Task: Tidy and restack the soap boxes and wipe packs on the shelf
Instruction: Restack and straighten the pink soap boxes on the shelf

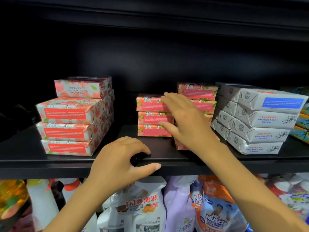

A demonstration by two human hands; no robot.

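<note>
- Left grip [120, 163] at 6 o'clock, fingers and thumb pinching shelf [50, 166] lip.
- Right grip [182, 118] spread flat against centre soap boxes [153, 114]; neighbouring stack [197, 95] half hidden.
- Packs [303, 122] at 3 o'clock cut off.

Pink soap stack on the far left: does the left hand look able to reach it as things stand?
Probably yes: the left hand only grips the shelf edge, and bare shelf lies between it and the pink soap stack.

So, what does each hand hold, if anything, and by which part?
The left hand grips the shelf by its front edge. The right hand holds nothing: its open fingers touch the front of the middle soap stack.
</note>
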